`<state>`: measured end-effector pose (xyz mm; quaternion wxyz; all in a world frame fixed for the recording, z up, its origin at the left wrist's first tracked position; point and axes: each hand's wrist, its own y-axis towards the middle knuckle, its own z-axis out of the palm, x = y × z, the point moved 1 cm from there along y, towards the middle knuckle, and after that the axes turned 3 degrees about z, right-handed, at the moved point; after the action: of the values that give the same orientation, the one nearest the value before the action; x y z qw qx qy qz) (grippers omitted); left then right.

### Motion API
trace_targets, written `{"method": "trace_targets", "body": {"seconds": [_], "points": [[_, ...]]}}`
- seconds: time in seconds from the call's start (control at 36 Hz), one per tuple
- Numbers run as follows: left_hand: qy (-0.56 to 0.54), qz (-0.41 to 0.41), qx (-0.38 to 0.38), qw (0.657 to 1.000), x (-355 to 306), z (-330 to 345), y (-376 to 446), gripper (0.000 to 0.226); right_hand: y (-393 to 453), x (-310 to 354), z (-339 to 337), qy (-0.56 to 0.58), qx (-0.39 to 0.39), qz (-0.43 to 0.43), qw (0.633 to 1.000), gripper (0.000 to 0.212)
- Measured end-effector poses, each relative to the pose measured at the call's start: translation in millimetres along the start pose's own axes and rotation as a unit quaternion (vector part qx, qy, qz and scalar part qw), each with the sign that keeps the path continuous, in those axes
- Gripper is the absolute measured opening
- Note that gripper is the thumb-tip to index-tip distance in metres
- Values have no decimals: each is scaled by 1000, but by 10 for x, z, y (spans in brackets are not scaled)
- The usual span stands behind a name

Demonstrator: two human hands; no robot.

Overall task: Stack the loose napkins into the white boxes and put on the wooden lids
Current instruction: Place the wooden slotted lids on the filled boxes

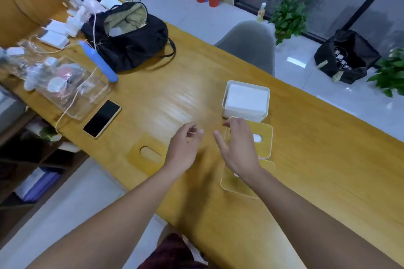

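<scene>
Nearest the person, a lidded white box with a wooden lid [235, 183] sits on the long yellow wooden table [317, 170], mostly hidden under the right forearm. Just beyond it and touching it stands a second lidded box whose wooden lid [263, 137] has an oval slot showing white napkin. The right hand [237, 148] hovers over that lid's left part, fingers spread and loosely bent, holding nothing. The left hand [185, 144] hangs beside it above bare wood, fingers loosely curled with thumb and forefinger close together; whether it pinches anything I cannot tell. By the table's left edge lies a loose wooden lid with an oval slot [149, 155]. Farther along, beyond the second lid, an open white box [246, 99] holds a stack of white napkins [247, 96] nearly to its rim. Towards the left edge lie a black phone [102, 118], a clear plastic bag of small items [65, 85], a blue tube [98, 61] and, farthest, a black bag [129, 37].
</scene>
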<state>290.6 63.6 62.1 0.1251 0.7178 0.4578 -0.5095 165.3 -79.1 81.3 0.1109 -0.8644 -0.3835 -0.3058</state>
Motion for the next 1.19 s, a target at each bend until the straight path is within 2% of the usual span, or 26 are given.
{"method": "trace_targets", "body": {"seconds": [0.08,0.14,0.25,0.33,0.44,0.5,0.58,0.61,0.72,0.81,0.83,0.89,0.94,1.0,1.06,1.11,1.19], "points": [[29,-12,-14,999,421,-412,-195,44,-164,262,386,6,75,-34,997,40],[56,-31,-30,998,680,-669,-308,46,-268,449,609,10,126,-22,992,42],[103,-83,-46,990,1111,-1080,-376,50,-400,717,1052,25,215,72,974,56],[136,-96,-59,984,1334,-1295,-305,44,-465,849,1298,29,277,170,945,70],[165,-92,-62,980,1502,-1447,-165,48,-574,970,1524,19,316,223,922,77],[170,-88,-46,980,1541,-1466,-103,54,-596,1003,1612,28,312,240,919,69],[144,-102,-23,984,1555,-1453,-54,64,-553,1050,1670,73,301,290,906,36],[137,-104,-22,985,1551,-1442,-49,67,-542,1074,1673,95,298,310,898,33],[132,-127,-29,983,1515,-1371,-17,75,-501,1071,1762,198,296,357,864,43],[140,-139,-15,980,1476,-1318,35,75,-481,1099,1745,272,261,380,845,82],[131,-152,-9,980,1470,-1309,56,75,-471,1101,1706,290,250,379,843,79],[109,-178,0,978,1445,-1307,93,72,-429,1128,1608,343,236,374,829,46],[91,-183,1,979,1388,-1319,121,60,-392,1143,1536,385,216,374,815,43],[73,-165,1,984,1307,-1333,136,51,-373,1128,1441,391,182,369,823,66],[52,-139,6,989,1195,-1335,165,42,-338,1102,1282,368,156,339,851,78],[30,-114,11,993,1038,-1321,212,34,-293,1055,1121,332,121,302,885,71],[-2,-77,26,997,720,-1189,294,39,-196,953,861,294,47,265,917,56]]}}
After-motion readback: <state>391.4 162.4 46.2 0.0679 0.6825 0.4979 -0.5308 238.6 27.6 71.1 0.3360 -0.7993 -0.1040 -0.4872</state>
